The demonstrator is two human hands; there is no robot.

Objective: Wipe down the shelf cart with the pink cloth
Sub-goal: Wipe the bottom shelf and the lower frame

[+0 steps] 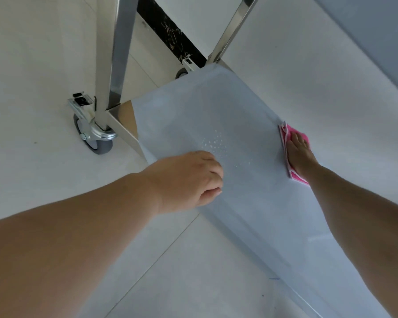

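We press right hand (299, 154) flat on pink cloth (293, 143), right of frame; left hand (189, 177) curled, empty, on pale blue-grey cart shelf (251, 203). Droplets (216, 143) at centre unwiped; wiping looks barely begun.

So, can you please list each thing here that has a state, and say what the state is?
pink cloth: flat on the shelf's far edge, pressed under the right hand.
right hand: open, palm down on the cloth.
left hand: fingers curled, empty, resting on the near edge.
shelf: wet with small droplets in the middle.
wheel: on the floor; brake position unclear.
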